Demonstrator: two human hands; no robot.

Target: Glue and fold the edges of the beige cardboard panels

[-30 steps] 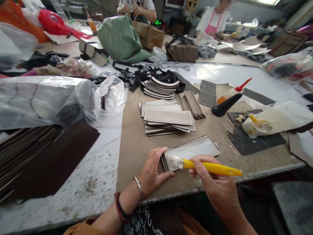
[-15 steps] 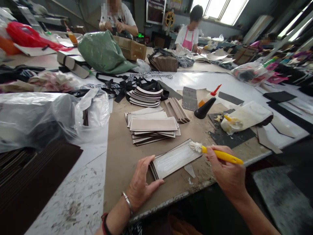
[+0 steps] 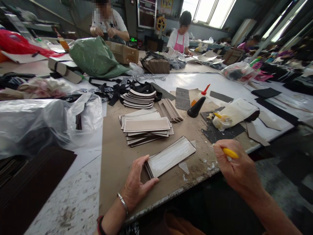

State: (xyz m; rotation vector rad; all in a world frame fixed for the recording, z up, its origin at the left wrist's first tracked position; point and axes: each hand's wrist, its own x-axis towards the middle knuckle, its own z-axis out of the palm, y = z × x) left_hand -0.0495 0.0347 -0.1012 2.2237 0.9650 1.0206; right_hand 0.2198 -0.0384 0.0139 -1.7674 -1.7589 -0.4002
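Note:
A small stack of rectangular panels [image 3: 172, 156] lies slanted on the brown board, its top face streaked with wet white glue. My left hand [image 3: 136, 183] grips the stack's near left end, thumb on one side and fingers on the other. To the right of the stack, my right hand [image 3: 236, 168] is closed round a glue brush [image 3: 231, 153]; only its yellow handle shows, and its bristles are hidden by the hand. Behind the glued stack sits a loose pile of similar panels [image 3: 146, 124]. A glue-smeared white container [image 3: 236, 112] with a yellow-handled tool in its mouth lies beyond my right hand.
A black cone-shaped object [image 3: 196, 107] and a red-tipped bottle [image 3: 205, 89] stand behind. Curved pieces [image 3: 139, 99] are stacked further back. Plastic-wrapped goods [image 3: 46, 120] and dark panels [image 3: 36, 186] lie at left. Two people work across the table, with another at far right.
My right hand has lifted the brush off the top panel and moved right, turning the bristles out of sight. My left hand keeps its hold. The whole view has shifted slightly.

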